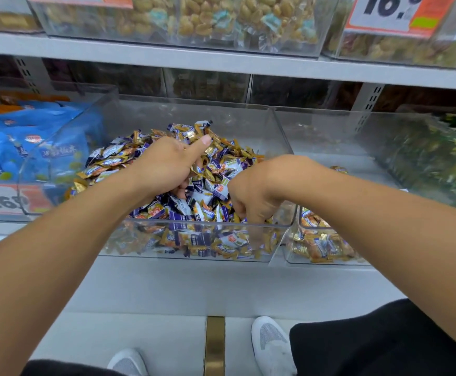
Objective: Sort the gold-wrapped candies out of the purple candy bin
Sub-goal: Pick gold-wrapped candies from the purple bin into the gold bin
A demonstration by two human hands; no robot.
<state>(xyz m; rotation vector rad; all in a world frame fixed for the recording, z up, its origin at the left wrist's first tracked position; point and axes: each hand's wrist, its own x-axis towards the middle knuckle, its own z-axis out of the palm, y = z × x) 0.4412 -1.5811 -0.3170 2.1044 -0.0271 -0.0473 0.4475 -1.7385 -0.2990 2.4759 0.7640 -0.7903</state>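
Both hands in the purple candy bin (194, 240) at frame centre: left hand (167, 166) curled round a clutch of candies, right hand (251, 196) pinching down among the gold-wrapped candies (228, 251) near the front wall. Wrappers look light, crinkly, slippery; likely best pinched by the twisted ends.

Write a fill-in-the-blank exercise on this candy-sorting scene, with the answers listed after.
1. Both hands reach into the ____ of the three clear bins on this shelf.
2. The left hand rests on the candy pile with its ____ sticking out.
3. The bin to the right holds mostly ____-wrapped candies.
4. The bags in the bin to the left are ____.

Answers: middle; thumb; gold; blue
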